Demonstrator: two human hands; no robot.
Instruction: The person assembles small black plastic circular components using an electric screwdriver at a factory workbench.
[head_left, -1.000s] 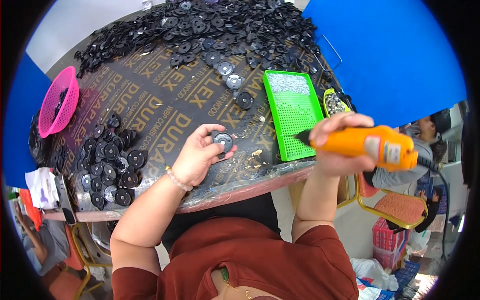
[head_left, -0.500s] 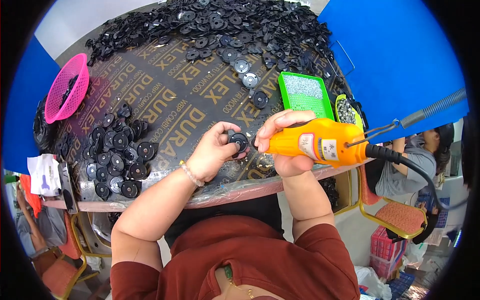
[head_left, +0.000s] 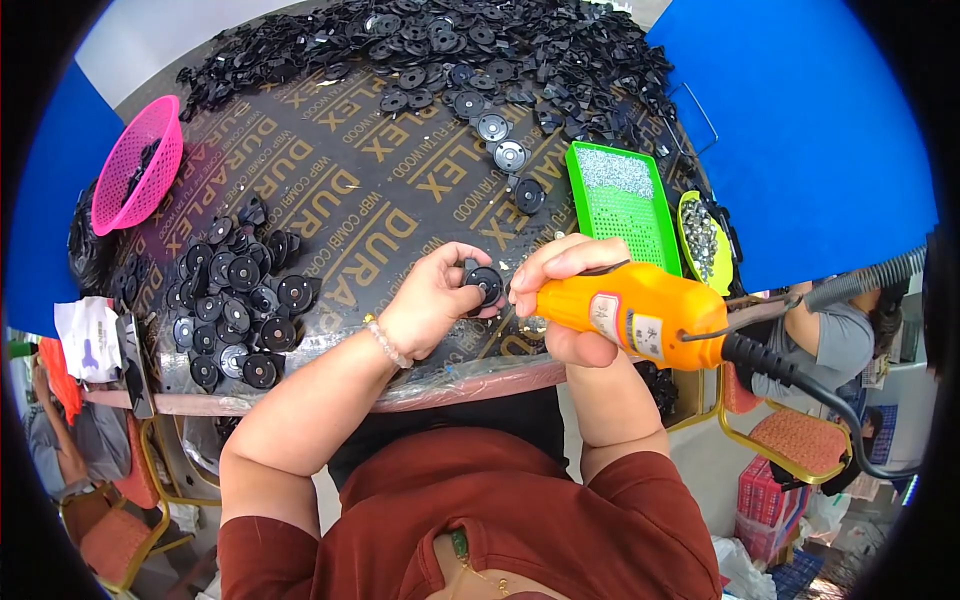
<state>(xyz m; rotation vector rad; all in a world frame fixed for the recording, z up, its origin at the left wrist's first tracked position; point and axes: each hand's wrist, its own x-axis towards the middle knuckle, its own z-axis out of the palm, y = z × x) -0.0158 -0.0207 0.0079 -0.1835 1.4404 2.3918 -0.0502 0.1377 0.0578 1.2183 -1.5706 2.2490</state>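
My left hand (head_left: 428,305) is pinching a round black plastic disc-shaped part (head_left: 484,284) above the table's near edge, the thumb lying over its rim. Wrapped round an orange electric screwdriver (head_left: 632,312), my right hand (head_left: 572,262) keeps the tool roughly level, its front end pointing left at the disc. My fingers hide the tip, so I cannot tell whether it touches the part. A black cable (head_left: 800,375) runs from the back of the screwdriver, and a coiled metal spring (head_left: 865,278) is hooked to it.
Left of my hands lies a pile of similar discs (head_left: 240,272); a large heap of black parts (head_left: 520,50) covers the far side. A pink basket (head_left: 118,180) stands far left. Right are a green tray (head_left: 625,235) of small silvery pieces and a yellow dish (head_left: 703,240) of metal parts.
The back end of the screwdriver has dipped a little, along with the spring hook. My left hand still pinches the disc. The whole view has shifted slightly.
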